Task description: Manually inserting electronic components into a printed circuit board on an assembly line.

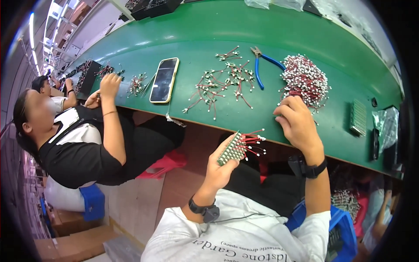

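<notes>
Green tabletop (341, 85) offers passage right of the wire heap (305, 78); pliers (258, 72) obstruct its left.

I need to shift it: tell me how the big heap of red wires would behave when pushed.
The heap of red wires would likely deform, not slide as one block, being many thin strands. Its crowded white ends may snag. Strays could spill, as some poke out at its edge.

Electronics workshop, long green workbench (192, 52), heap of wired connectors (305, 78), cutters (258, 70), co-worker (78, 148)

Green board panel (230, 150) — tilted, red white-tipped wires (252, 139) jutting rightward; wire heap (305, 81) (tangled) beyond.
</notes>
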A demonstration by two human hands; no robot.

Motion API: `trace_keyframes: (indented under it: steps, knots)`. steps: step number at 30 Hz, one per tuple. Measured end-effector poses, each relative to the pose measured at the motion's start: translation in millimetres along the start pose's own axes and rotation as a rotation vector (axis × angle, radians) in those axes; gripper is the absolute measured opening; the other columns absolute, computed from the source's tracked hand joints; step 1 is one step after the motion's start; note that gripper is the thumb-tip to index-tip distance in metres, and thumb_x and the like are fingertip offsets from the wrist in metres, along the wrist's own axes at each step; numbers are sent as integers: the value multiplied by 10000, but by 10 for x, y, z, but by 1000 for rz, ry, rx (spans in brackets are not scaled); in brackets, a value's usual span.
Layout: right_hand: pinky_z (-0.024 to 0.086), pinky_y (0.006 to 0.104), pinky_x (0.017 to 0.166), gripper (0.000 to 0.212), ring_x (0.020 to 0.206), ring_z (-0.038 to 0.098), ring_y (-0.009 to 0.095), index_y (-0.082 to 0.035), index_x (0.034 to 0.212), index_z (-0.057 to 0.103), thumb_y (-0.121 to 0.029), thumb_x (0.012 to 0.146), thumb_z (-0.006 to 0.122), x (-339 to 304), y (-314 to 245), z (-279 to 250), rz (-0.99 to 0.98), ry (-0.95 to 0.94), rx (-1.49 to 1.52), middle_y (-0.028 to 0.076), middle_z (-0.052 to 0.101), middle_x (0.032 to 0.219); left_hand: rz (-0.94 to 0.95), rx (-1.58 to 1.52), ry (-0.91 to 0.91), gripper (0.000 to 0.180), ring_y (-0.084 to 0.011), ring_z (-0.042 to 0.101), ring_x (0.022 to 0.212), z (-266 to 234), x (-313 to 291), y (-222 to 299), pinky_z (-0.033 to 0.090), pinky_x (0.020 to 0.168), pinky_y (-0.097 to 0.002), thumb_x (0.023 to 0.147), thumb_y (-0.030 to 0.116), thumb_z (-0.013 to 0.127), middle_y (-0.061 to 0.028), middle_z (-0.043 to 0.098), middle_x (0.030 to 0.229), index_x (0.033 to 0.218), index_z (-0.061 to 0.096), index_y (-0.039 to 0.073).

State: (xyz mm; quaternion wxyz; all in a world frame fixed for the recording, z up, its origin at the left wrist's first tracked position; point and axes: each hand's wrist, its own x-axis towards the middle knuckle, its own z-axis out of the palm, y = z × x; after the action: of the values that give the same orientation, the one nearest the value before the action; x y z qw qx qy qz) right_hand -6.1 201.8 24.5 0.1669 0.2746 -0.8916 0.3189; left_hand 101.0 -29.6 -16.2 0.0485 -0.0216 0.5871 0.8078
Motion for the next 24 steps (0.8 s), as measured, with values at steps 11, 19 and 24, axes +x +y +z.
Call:
trace_keyframes:
  steps: [11, 19, 24]
  knots:
    - [467, 401, 715, 125, 844, 569, 321, -17, 846, 606, 24, 771, 698, -2, 285, 97, -34, -31, 131, 129, 559, 857, -15, -56, -1, 639, -149, 642, 1028, 52, 4, 43, 532, 888, -283, 777, -135, 483, -127, 635, 1229, 1413, 444, -89]
    - [491, 296, 753, 9, 815, 598, 155, -7, 943, 584, -6, 935, 580, 297, 247, 48, 146, 333, 488, 64, 620, 891, 2, -162, 37, 666, -288, 624, 1160, 99, 23, 24, 576, 924, -439, 758, -143, 446, -195, 578, 1314, 1421, 404, -106]
    - [476, 236, 717, 68, 761, 567, 94, 3, 1046, 563, -21, 983, 552, 287, 200, -18, 193, 507, 975, 32, 595, 857, -55, -252, 110, 689, -389, 534, 1272, 270, 97, 145, 577, 924, -523, 737, -93, 453, -232, 510, 1386, 1423, 387, -97]
